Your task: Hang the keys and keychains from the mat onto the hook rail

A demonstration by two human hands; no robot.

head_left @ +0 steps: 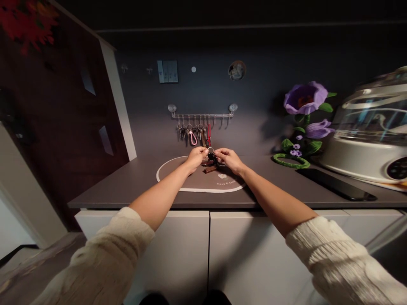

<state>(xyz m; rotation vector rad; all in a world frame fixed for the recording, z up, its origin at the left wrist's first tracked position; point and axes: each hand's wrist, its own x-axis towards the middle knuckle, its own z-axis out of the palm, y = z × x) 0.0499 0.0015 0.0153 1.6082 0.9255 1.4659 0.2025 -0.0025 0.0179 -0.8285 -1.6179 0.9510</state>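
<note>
Above the mat, my left hand (196,159) pinches the left side of a metal key ring (210,149). From the other side my right hand (229,160) has its fingers closed at the ring's right, on a small dark piece that I cannot make out clearly. Dark items, perhaps keys, hang under the ring between both hands. A brown strap-like piece (210,170) lies just below them on the brown oval mat (187,184) with a white rim. Behind the hands, several bunches of keys (200,133) hang from a clear hook rail (203,115) on the wall.
Purple fabric flowers (305,99) with a green ring base (291,161) stand right on the counter (104,186). Near them lie a black phone (335,184) and a large white appliance (359,156) with a clear top. A dark red door (70,118) stands left.
</note>
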